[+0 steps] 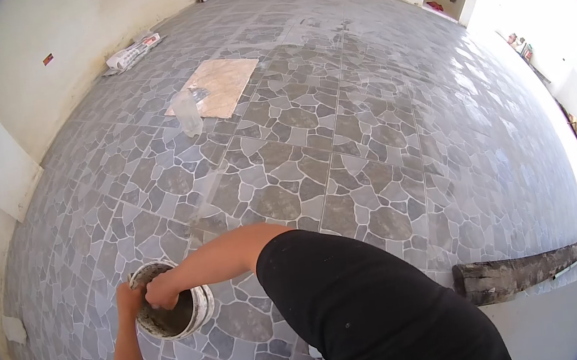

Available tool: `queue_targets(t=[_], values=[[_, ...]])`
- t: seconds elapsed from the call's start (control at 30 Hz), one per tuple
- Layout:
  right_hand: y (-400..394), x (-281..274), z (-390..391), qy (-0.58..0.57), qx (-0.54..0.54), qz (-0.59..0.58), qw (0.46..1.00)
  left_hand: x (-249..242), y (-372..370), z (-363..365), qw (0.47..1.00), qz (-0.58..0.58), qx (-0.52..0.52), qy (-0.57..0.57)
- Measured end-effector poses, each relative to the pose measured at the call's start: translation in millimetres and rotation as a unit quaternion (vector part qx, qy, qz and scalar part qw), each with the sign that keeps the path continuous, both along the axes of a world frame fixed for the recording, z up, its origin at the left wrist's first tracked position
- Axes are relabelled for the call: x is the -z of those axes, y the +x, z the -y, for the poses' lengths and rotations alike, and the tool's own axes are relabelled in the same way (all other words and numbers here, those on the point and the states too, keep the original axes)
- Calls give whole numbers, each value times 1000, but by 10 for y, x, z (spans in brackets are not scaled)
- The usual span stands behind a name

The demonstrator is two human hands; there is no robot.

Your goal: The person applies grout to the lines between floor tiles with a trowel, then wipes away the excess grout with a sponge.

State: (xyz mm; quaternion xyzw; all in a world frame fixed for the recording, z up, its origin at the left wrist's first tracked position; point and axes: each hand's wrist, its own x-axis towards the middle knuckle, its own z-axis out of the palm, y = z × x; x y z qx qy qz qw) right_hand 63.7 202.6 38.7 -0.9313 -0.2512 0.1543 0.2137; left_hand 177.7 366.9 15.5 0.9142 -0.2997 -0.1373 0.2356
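Observation:
A white bucket (pixel 205 309) with a dirty inner wall stands on the patterned floor at the lower left. Grey-brown, murky matter shows inside it. At the bucket's left rim is my left hand (pixel 129 297), closed on the edge, with its fingers partly hidden. My right hand (pixel 162 292) reaches down over the far rim into the bucket, its fingers curled together. Whatever those fingers hold, if anything, is hidden from view.
Stone-pattern tiles (pixel 295 117) cover the floor. Ahead lie a pinkish board (pixel 228 82) and a clear plastic bag (pixel 187 113). White sacks (pixel 132 53) rest by the left wall. A dark, worn beam (pixel 519 272) lies at the right.

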Motion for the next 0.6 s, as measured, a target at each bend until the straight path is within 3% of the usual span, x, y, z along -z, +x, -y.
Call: queue_targets(t=[0.1,0.33,0.4,0.43,0.53,0.6], values=[[-45,60,-120,-44,-15,57,997,46,36,-14,999,26,-5,22],[-97,211,-225,-99,-38,49,993,-51,-87,-11,997,79,2,28],[145,516,-239,-139,-162,133,968,-108,-129,22,998,55,-7,5],[189,399,-154,-152,-184,149,959,67,-3,-28,999,48,1,-7],[227,-225,115,-114,-164,164,966,391,295,-137,996,59,31,-64],[178,-454,509,28,-50,250,967,392,220,-246,992,70,31,-100]])
